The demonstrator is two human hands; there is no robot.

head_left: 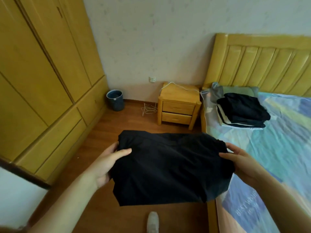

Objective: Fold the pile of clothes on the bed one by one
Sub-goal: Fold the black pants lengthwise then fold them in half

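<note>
Pale lettering is printed on the bedsheet [249, 206] near the lower edge, too blurred to be read. One folded black garment [170, 167] is held in the air between the two hands, over the floor [107, 132] just beside the bed [277, 148]. Its left edge is gripped by the left hand [107, 163], thumb on top, and its right edge is pinched by the right hand [239, 161]. One stack of folded clothes [242, 111] is seen lying further up the bed, near the headboard [262, 64]. One nightstand [178, 105] with two drawers and one bin [115, 100] are seen by the wall.
</note>
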